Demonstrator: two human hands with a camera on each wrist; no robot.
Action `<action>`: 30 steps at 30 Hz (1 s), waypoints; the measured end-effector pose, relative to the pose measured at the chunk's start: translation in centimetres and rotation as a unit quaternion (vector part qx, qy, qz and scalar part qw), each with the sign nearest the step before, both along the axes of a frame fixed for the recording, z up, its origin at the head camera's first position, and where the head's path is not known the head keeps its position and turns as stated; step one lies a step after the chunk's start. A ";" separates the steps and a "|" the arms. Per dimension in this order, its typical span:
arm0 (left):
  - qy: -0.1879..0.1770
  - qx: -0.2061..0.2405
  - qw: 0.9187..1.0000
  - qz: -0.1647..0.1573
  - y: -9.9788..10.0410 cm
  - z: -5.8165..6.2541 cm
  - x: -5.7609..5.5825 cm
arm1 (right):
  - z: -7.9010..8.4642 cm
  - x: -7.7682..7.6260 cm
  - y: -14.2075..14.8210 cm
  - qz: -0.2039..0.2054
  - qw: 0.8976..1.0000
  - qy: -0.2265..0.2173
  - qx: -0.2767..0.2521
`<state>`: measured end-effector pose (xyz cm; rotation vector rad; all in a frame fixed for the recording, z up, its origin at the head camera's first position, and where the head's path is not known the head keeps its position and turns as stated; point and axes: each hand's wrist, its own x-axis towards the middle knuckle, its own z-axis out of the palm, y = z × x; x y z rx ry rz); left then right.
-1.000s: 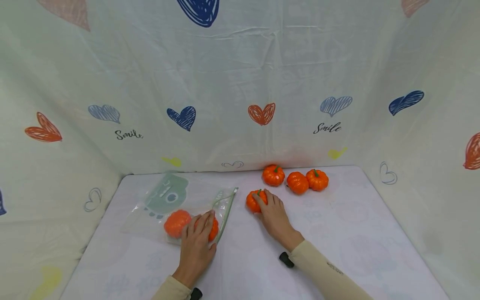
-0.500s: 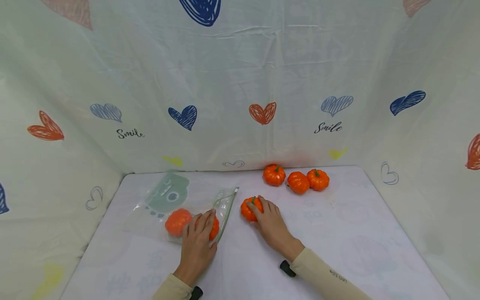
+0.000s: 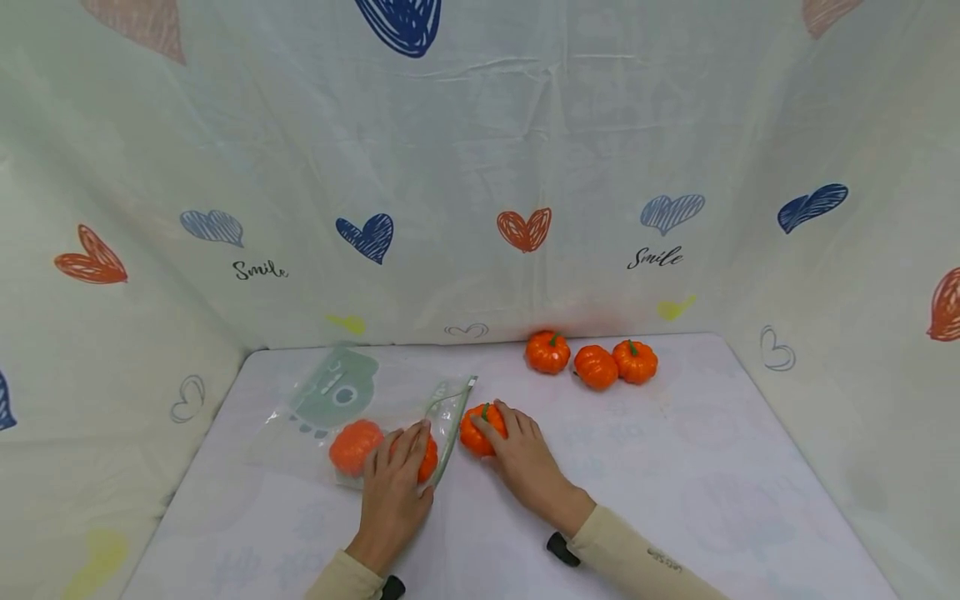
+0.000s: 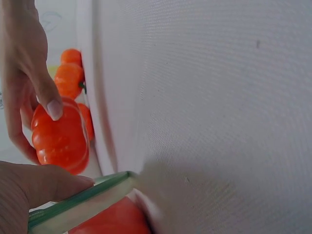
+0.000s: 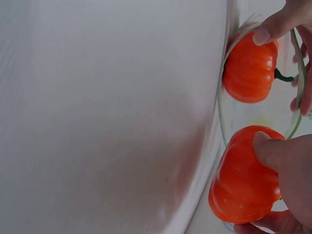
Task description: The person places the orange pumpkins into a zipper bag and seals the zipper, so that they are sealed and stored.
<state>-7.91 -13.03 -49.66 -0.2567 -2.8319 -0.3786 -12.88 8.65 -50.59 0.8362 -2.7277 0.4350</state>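
Note:
My right hand [image 3: 531,467] grips a small orange toy pumpkin [image 3: 474,435], thumb on one side and fingers round the other, just right of a clear zip bag's mouth. The zip bag [image 3: 337,387], with a green cartoon print, lies flat on the left. Inside it are two pumpkins, one toward the middle [image 3: 356,447] and one near the mouth [image 3: 429,462]. My left hand [image 3: 395,492] lies over the mouth end, holding the bag's green rim [image 4: 92,192] with its thumb. In the right wrist view the mouth gapes round a pumpkin [image 5: 251,68] with a dark green stem.
Three more pumpkins stand at the table's back edge: one alone [image 3: 547,352], then a pair, left [image 3: 596,367] and right [image 3: 635,361]. A heart-printed curtain [image 3: 442,150] rises behind the white tabletop [image 3: 675,467] and along its sides.
My right hand has brought its pumpkin left and nearer me, from right of centre to beside the bag's mouth. The left hand and bag stay put.

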 end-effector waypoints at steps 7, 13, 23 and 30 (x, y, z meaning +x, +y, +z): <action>0.012 0.003 1.000 -0.006 -0.1 -0.1 0.1 | 0.1 0.3 -1.1 0.018 1.000 0.005 0.010; 0.021 0.006 1.000 -0.012 -0.1 -0.1 0.1 | 0.1 0.4 -1.8 0.024 1.000 0.010 0.012; 0.024 0.010 1.000 -0.012 -0.1 -0.1 0.1 | 0.1 0.2 -2.9 0.029 0.999 0.010 0.016; 0.048 0.007 0.999 -0.021 -0.3 -0.3 0.0 | -0.1 -0.2 -3.6 0.032 0.999 0.016 0.017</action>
